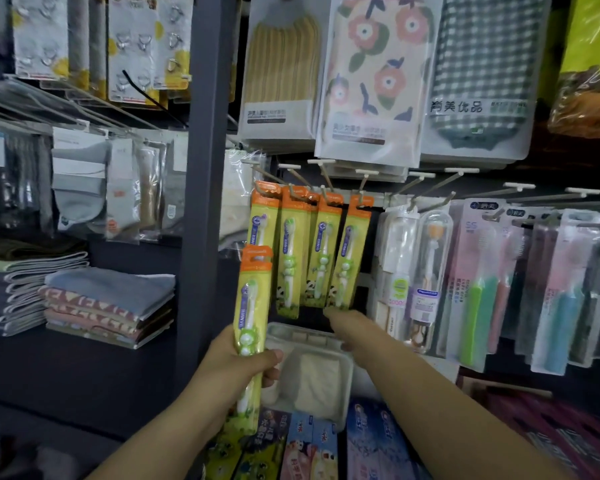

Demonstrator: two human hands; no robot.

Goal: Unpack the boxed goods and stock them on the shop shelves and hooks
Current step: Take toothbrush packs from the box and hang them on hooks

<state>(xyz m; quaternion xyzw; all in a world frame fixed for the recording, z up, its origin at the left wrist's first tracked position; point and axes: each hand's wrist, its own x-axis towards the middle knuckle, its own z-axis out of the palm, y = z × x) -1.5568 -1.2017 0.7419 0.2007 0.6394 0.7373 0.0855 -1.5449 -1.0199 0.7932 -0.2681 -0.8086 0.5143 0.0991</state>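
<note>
toothbrush packs going onto the hooks

the left hand (246, 362) grips a yellow toothbrush pack (252, 327) upright, low by its handle end, thumb curled over the front; "banner" runs up the card. the right hand (352, 329) reaches forward, fingertips touching the bottom of the hung packs (312, 251) on the hooks (293, 188); whether it pinches one cannot be told. adult toothbrushes (520, 285) hang right, toothpaste boxes (312, 445) lie below, folded towels (108, 306) left.

The right hand (340, 323) fingertips seem hidden behind the hanging toothbrush packs (345, 254).
</note>
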